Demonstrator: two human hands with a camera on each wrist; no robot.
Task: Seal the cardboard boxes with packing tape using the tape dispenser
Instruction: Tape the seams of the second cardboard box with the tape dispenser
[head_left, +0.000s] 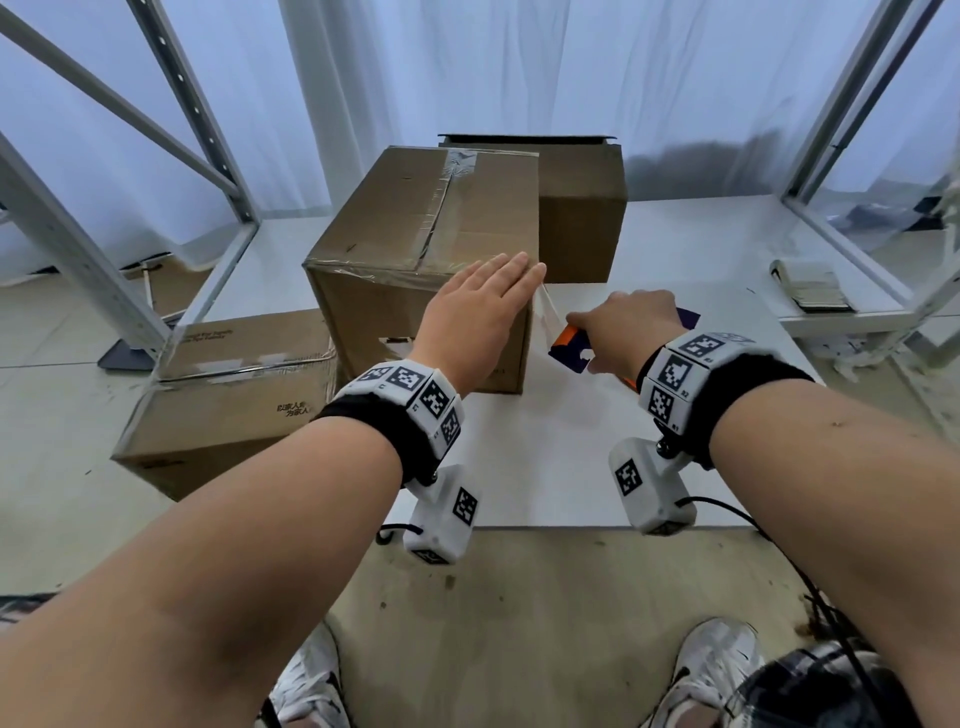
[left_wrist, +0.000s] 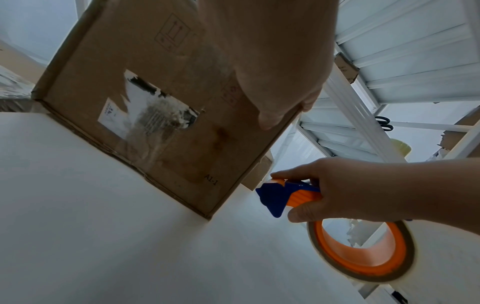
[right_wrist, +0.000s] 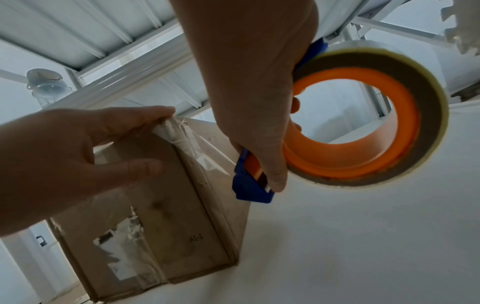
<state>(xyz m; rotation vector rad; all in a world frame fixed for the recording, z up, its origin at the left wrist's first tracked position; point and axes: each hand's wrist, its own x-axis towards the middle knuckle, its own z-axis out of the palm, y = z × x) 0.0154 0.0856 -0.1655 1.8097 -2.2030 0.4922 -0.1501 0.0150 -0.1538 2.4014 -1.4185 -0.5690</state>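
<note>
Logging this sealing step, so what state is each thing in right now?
Front box: flaps closed, top seam taped.
Rear box: top open.
Floor box: taped shut.
Tape dispenser: roll loaded, tape stretched to the front box corner.
Left hand: flat, pressing the corner.
Right hand: gripping the dispenser.

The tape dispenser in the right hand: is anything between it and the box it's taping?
Nothing solid that shows. The tape dispenser, gripped by the right hand, hangs just off the box's near right corner, joined to it only by a stretched strip of clear tape. The left hand lies flat on the box top there, beside that path.
</note>
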